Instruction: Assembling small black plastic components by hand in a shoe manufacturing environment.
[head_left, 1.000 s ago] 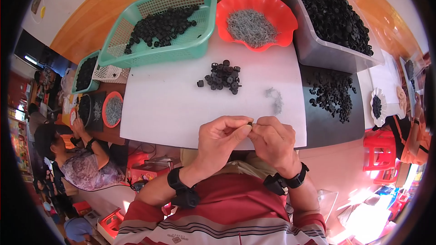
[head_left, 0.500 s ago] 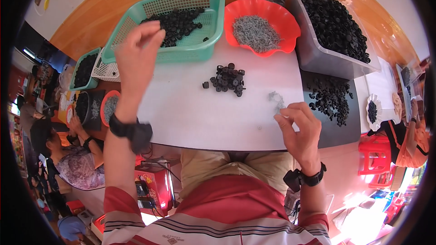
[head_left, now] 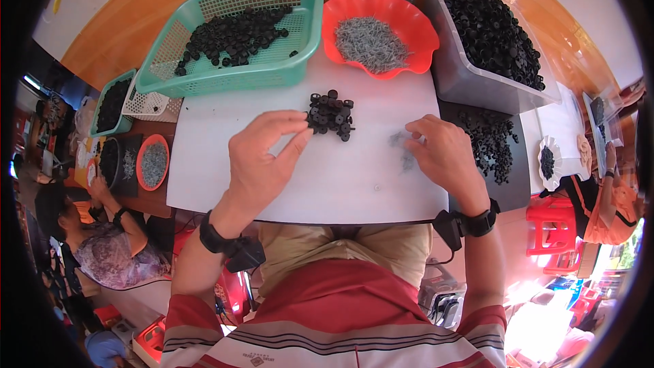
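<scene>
The left hand (head_left: 262, 160) hovers over the white counter (head_left: 225, 163), its thumb and forefinger narrowed to a pinch at the near left edge of a small heap of black ring-shaped parts (head_left: 331, 115); whether a part sits between the fingertips cannot be told. The right hand (head_left: 443, 153) rests palm down, fingers loosely curled, on a thin scatter of small grey metal pins (head_left: 402, 146) to the right of that heap. Both wrists wear dark bands.

The white counter top lies bare between and in front of the hands, up to its near edge at the person's lap. Along its far edge stand a green mesh basket (head_left: 300, 61) with black parts at the left, a red scalloped bowl (head_left: 415, 37) of grey pins in the middle, and a clear bin (head_left: 470, 85) heaped with black parts at the right. Past the right edge, a dark lower surface carries loose black parts (head_left: 487, 143).

Far left, another counter bears a smaller green basket (head_left: 109, 105) and a red bowl (head_left: 153, 161), where a seated person (head_left: 102, 252) works. At the right stands a red plastic stool (head_left: 555, 228), with another person (head_left: 613, 197) beside it.
</scene>
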Action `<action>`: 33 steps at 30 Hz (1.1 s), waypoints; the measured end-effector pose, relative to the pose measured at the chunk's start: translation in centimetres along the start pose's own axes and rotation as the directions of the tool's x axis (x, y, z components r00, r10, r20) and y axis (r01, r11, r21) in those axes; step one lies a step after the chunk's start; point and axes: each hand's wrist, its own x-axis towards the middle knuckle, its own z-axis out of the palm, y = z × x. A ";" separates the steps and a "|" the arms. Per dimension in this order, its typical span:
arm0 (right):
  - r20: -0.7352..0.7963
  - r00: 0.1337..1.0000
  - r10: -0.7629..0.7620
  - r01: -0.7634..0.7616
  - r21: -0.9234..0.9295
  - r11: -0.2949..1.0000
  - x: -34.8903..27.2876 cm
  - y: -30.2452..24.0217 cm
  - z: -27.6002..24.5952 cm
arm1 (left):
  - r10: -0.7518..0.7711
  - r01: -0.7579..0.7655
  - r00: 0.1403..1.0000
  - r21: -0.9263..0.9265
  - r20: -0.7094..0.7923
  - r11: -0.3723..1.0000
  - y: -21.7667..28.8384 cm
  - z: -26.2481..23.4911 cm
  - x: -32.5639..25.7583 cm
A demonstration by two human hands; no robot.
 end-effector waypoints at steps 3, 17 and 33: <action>0.059 0.998 0.015 -0.013 -0.036 0.999 0.6 -0.6 0.0 | -0.024 0.025 0.999 -0.023 0.025 0.999 -0.2 0.4 -0.9; -0.017 1.000 -0.020 0.021 0.046 0.999 0.3 0.3 0.5 | -0.059 0.063 0.997 -0.109 0.040 0.992 0.3 1.4 -2.8; 0.104 0.976 0.192 -0.217 0.567 0.795 -1.4 1.7 0.5 | -0.098 0.147 0.980 -0.291 0.174 0.946 2.6 5.7 -4.7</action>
